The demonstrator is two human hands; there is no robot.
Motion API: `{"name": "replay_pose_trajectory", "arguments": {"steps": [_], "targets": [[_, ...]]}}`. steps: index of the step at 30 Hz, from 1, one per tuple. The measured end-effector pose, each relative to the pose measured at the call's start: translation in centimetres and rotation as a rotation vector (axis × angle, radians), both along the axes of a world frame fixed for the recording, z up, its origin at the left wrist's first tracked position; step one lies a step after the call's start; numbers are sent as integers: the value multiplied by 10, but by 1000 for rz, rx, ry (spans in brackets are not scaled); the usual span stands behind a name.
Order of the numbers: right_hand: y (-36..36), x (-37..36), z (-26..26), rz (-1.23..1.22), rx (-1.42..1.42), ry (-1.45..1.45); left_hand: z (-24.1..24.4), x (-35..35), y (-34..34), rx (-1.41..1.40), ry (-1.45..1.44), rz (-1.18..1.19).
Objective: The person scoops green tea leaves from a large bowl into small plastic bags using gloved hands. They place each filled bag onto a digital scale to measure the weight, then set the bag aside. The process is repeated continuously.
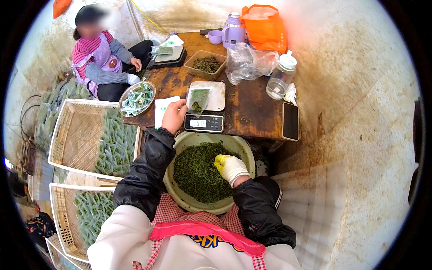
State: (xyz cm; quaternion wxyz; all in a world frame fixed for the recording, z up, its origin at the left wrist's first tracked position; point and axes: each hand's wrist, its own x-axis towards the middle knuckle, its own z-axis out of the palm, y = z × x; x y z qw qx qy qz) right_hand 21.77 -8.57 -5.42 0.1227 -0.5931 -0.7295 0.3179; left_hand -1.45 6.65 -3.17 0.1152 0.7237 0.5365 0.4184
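My bare left hand (174, 115) is at the edge of a clear plastic bag (198, 100) with some green leafy material in it, which lies on the plate of a digital kitchen scale (218, 96). Its fingertips touch the bag's left side; the thumb's hold is partly hidden. My right hand (231, 168), in a white glove with yellow fingers, is over a large pale basin (248, 155) of chopped dark green leaves (199, 172). The fingers are bunched, and whether they pinch any leaves cannot be seen. White printed packets (162, 109) lie left of the scale.
On the wooden table (251, 111) are a round tray of small packets (136, 98), a plastic tub (206, 64), a water bottle (281, 76), a phone (290, 121) and a second scale (168, 55). Crates (77, 135) of filled bags stand left. A person (101, 64) sits at upper left.
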Motion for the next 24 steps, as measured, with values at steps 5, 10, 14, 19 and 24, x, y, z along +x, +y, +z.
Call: {"name": "replay_pose_trajectory", "arguments": {"steps": [5,10,14,19,24], "targets": [[0,0,1,10,-20,-15,13,1,8,-265,-56,-19],[1,0,-1,19,-34,-12,19,6,8,-195,149,36],[0,1,3,23,-33,-23,33,23,-21,215,329,98],[1,0,-4,18,-6,58,40,43,-29,410,626,-7],[1,-1,-7,-164,-265,527,30,44,-53,350,474,-52]]}}
